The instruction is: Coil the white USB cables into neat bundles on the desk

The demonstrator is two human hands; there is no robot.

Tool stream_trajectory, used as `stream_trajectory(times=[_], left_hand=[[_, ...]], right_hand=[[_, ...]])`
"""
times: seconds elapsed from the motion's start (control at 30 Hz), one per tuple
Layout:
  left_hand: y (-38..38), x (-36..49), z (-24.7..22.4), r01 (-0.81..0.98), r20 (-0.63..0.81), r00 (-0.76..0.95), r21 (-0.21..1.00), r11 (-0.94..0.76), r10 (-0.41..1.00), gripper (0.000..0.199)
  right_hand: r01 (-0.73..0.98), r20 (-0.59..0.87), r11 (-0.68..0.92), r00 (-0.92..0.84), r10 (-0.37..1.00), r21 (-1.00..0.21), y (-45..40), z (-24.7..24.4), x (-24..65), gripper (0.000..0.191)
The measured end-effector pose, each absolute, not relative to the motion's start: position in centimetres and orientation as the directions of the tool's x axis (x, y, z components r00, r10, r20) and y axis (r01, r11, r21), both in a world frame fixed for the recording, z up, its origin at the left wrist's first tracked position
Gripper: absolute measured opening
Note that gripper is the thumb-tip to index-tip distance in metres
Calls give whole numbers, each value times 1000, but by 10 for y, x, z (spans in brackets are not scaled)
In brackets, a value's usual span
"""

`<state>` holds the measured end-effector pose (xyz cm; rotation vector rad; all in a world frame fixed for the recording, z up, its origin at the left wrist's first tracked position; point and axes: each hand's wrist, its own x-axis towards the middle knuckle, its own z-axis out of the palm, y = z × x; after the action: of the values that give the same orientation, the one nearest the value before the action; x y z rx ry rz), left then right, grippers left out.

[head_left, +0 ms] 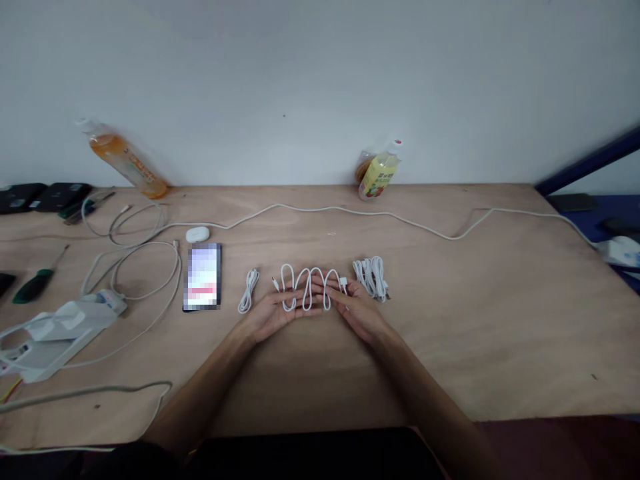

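A white cable (307, 288) in loose, wavy loops lies across the fingers of both hands, with a plug at either end. My left hand (273, 315) holds its left part, palm up and thumb over the loops. The right part is held by my right hand (357, 308), thumb on the cable near the wide plug. Left of my left hand a small folded cable bundle (249, 291) rests on the table. Just beyond my right hand lie several folded white cables (371, 277) side by side.
On the wooden table (475, 320) a phone (203, 277), a white case (197, 234), a power strip (70, 330) and a screwdriver (34, 285) lie to the left. An orange bottle (127, 163) and a yellow-labelled bottle (380, 175) lean on the wall. A long cable (325, 209) crosses behind.
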<state>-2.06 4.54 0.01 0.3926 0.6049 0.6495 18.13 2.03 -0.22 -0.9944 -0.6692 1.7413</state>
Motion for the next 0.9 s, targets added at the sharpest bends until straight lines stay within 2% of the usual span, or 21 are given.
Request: stream_trajectory(times=[0.23, 0.77, 0.9], left_hand=[[46, -20, -4, -453, -373, 647, 514, 729, 665, 48], [46, -20, -10, -440, -345, 676, 520, 732, 651, 53], [46, -21, -11, -415, -366, 672, 534, 737, 644, 44]], right_hand=[[-465, -338, -368, -150, 929, -805, 19, -7, 183, 40], [-433, -370, -364, -74, 926, -825, 18, -13, 183, 40], [-427, -370, -363, -69, 926, -829, 17, -13, 183, 38]])
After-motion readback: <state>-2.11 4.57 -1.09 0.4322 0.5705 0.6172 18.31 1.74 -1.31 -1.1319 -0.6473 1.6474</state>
